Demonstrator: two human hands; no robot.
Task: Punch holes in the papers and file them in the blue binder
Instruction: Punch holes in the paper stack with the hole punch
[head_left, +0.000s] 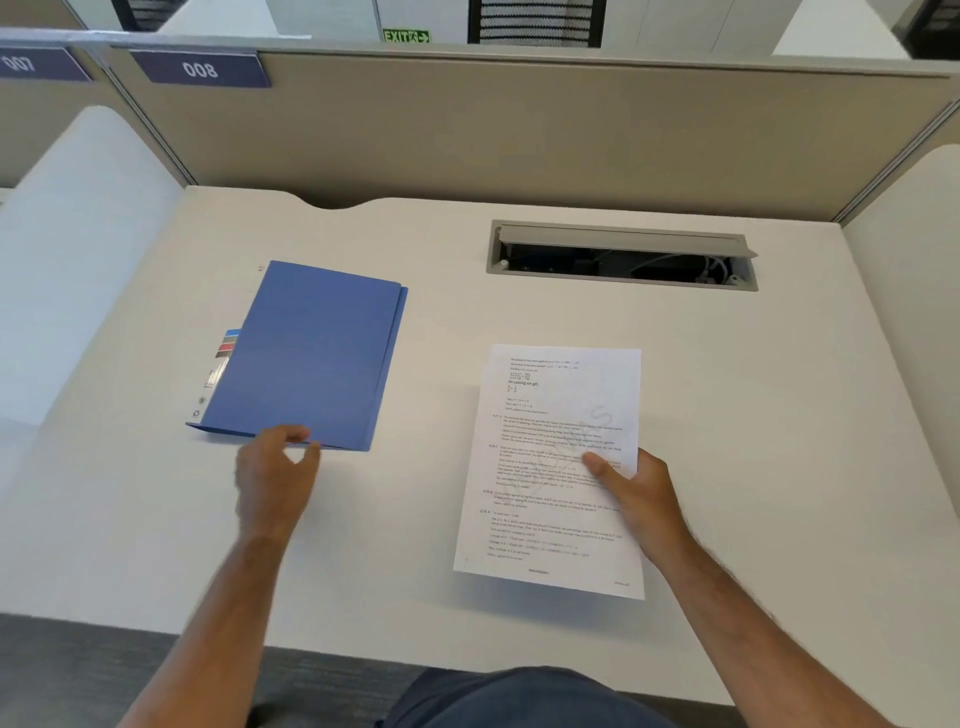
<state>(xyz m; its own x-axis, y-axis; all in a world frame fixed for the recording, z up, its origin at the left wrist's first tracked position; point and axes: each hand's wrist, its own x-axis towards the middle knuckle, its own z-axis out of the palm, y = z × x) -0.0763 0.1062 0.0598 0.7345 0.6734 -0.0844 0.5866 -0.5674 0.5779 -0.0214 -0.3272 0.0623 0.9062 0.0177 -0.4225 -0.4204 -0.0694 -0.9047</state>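
Note:
A closed blue binder (311, 353) lies flat on the white desk at centre left, a label strip sticking out along its left side. My left hand (275, 475) is at the binder's near edge, thumb and fingers pinching the front cover's lip. To the right, printed white papers (550, 467) are held a little above the desk. My right hand (636, 493) grips them at their right edge, thumb on top of the page. No hole punch is in view.
An open cable tray (621, 257) with wires inside is set into the white desk (467, 312) at the back right. A beige partition (519, 130) walls off the far side, with white side panels to the left and right.

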